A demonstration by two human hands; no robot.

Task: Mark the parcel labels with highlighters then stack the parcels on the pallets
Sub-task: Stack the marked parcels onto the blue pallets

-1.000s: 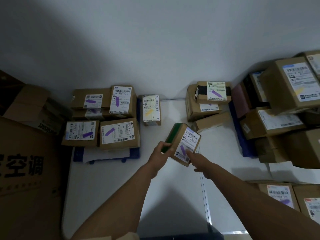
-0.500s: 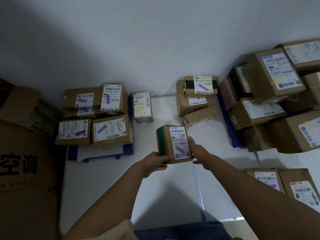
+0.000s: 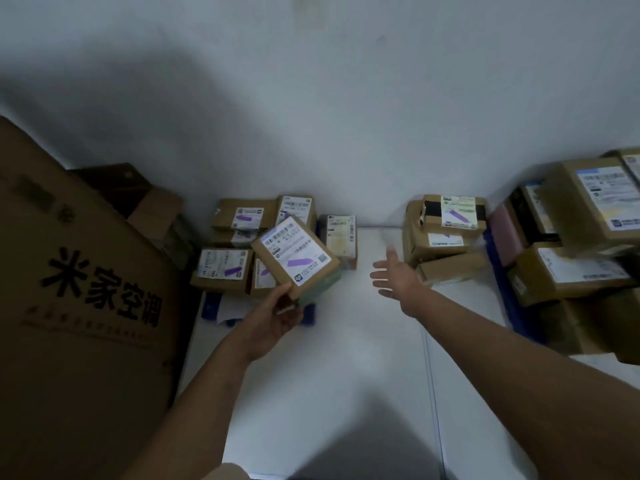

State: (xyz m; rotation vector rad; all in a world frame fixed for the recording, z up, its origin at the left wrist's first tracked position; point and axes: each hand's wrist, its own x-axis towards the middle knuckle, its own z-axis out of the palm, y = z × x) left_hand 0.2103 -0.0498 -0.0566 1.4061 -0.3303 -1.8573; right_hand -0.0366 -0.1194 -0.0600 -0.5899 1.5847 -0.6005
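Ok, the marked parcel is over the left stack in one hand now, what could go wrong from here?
1. The left hand alone pinches the tilted parcel at its lower corner; the right hand is open and apart from it, so the parcel could slip.
2. The purple-marked stack below looks crowded, so the parcel may land crooked or slide off.
3. A yellow-marked parcel stands right beside that stack, so the colours could get mixed.

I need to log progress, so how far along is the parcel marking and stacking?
Done: several purple-marked brown cardboard parcels already sit on the blue pallet at left. In hand: the left hand holds a purple-marked cardboard parcel above that stack; the right hand is open, empty. Left: setting it down.
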